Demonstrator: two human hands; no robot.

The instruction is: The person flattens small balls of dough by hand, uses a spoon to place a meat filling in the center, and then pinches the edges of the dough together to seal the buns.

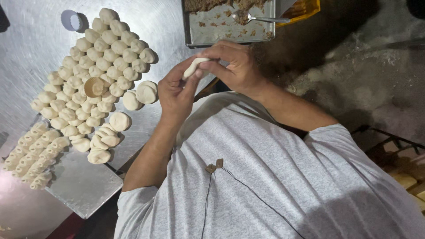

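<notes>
Your left hand [175, 95] and right hand [234, 66] pinch one dough piece [195, 67]; shaped dumplings [35, 155] sit finished, many dough balls [102, 62] remain.

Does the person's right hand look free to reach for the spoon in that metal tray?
Probably not right away: the right hand and left hand both pinch a piece of dough. The spoon lies uncovered in the tray just beyond, nothing between.

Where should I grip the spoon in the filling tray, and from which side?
Take the spoon by its handle, coming from the right. The handle lies almost flat and reaches toward the tray's right edge, clear of the filling, while the bowl rests among crumbs. Pinching the thin handle from above with the fingers looks easiest.
</notes>
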